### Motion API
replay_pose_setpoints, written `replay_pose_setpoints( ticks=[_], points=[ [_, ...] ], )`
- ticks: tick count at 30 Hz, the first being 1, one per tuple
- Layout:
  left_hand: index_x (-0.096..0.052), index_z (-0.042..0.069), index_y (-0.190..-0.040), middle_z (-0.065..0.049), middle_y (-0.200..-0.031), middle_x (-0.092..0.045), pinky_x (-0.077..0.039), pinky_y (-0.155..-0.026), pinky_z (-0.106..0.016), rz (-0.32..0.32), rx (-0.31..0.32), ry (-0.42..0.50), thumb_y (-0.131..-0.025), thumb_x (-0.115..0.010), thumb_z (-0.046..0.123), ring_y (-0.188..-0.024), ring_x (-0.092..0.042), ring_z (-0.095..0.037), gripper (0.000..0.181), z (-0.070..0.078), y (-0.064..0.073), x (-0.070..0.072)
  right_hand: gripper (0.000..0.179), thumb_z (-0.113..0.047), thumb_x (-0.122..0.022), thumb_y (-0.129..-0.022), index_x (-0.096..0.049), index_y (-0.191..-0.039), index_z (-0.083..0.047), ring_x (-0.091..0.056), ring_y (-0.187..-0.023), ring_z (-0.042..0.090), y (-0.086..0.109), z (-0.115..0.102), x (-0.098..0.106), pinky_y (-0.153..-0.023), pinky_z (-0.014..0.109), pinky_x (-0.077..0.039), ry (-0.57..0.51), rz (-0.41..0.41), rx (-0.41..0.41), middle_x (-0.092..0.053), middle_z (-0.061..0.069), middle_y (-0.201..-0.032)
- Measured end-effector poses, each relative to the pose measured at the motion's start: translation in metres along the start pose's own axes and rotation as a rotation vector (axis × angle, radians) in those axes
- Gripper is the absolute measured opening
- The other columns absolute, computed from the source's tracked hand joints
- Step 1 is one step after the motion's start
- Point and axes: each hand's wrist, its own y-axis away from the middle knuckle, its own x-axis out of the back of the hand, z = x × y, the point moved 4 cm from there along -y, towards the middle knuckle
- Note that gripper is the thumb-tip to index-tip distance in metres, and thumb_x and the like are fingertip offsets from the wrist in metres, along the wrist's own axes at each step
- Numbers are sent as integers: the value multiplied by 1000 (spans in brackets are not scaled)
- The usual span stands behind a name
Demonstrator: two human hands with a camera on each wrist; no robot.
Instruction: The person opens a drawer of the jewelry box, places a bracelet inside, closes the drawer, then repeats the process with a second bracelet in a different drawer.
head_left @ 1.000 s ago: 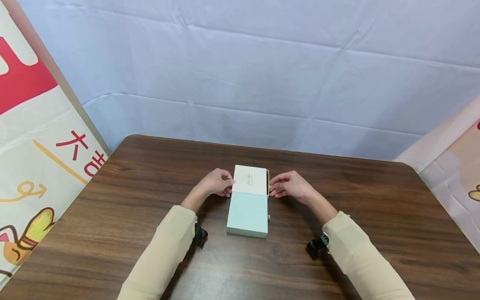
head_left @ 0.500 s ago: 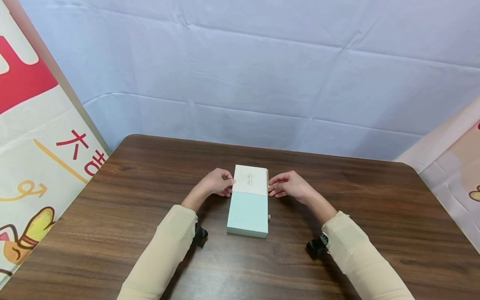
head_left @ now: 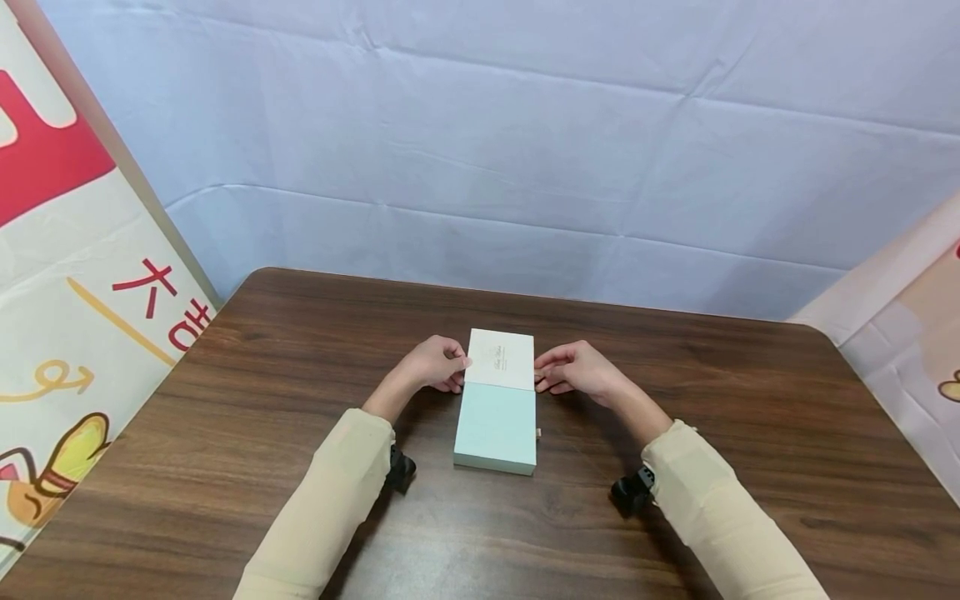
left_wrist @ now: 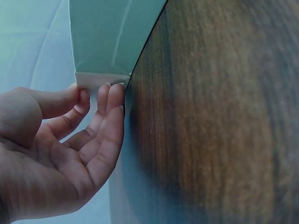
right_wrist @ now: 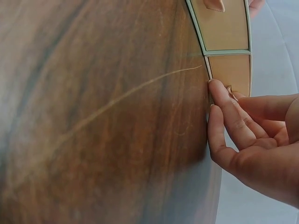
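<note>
On the wooden table, a white drawer box (head_left: 501, 358) with gold lettering lies against a mint-green box (head_left: 495, 427). My left hand (head_left: 438, 364) holds the white box at its left end, thumb at the upper edge and fingertips on the side in the left wrist view. At the opposite end, my right hand (head_left: 577, 369) pinches a small ribbon tab (right_wrist: 231, 91) on the tan drawer front (right_wrist: 231, 70). That front looks flush with the white sleeve. Another ribbon tab (right_wrist: 215, 4) sticks out of the mint-green box's tan front in the right wrist view.
The brown table (head_left: 300, 467) extends around both boxes. Pale cloth (head_left: 487, 150) hangs behind its far edge. A printed banner (head_left: 97, 333) stands at the left, and a further printed sheet (head_left: 907, 350) at the right.
The white box's drawer has slid left into its sleeve, so the dark gap at the right end is gone. My right hand moved slightly left with it; my left hand stayed put.
</note>
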Motion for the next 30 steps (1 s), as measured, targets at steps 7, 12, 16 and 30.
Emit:
replay_pose_setpoints(
  ticks=[7,12,16,30],
  points=[
    [-57,1,-85,-12,-72,-60,-50,-61,-31,-1,2,3,-94,-53,14,-63,-63,-20,17,0,0,1,26,6,-49,-89,-54,-114,11,-65,-84,26,-1,-1,0,-74,37,-51,9,9,-16,-66,18,-96],
    [-57,1,-84,-12,-71,-60,-51,-61,-31,-4,5,13,-94,-53,15,-63,-63,-20,17,1,0,2,26,6,-49,-89,-54,-114,11,-65,-86,27,-1,-1,-1,-75,37,-51,8,9,-15,-65,18,-97],
    [-57,1,-84,-12,-71,-60,-51,-61,-31,-2,0,16,-93,-54,14,-63,-63,-20,16,0,0,2,27,6,-49,-89,-54,-114,11,-65,-85,27,-1,-1,-1,-74,37,-51,5,9,-13,-65,18,-97],
    [-57,2,-84,-12,-72,-61,-50,-60,-30,5,5,-10,-94,-53,15,-63,-63,-20,18,2,1,1,28,7,-51,-88,-53,-115,11,-65,-87,28,3,2,0,-77,38,-49,-4,11,-12,-65,18,-97]
  ],
)
